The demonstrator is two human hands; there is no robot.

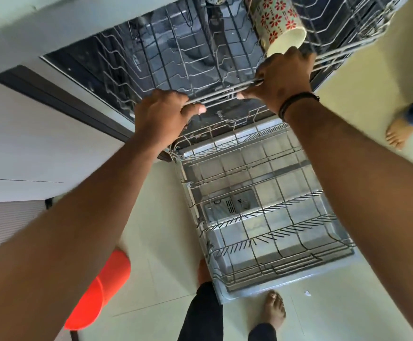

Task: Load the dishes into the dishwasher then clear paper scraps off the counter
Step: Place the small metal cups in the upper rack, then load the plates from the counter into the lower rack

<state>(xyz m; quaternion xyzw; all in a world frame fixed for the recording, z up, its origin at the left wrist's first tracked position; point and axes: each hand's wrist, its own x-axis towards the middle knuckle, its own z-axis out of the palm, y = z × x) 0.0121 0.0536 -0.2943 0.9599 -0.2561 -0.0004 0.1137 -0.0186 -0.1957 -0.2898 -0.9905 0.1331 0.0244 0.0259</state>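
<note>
The dishwasher is open. Its upper wire rack [176, 60] is slid out at the top of the view. My left hand [162, 115] and my right hand [283, 80] both grip the front rail of that rack. A tall cream mug with red flowers [278, 23] lies on its side in the rack, just beyond my right hand. Below, the lower rack [262, 210] rests pulled out over the open door [227, 294] and holds no dishes.
A red-orange bin [97, 289] stands on the pale tiled floor at the lower left. My bare feet [274, 308] are beside the door's edge. Another person's foot [397, 135] stands at the right. White cabinet fronts [40, 153] fill the left.
</note>
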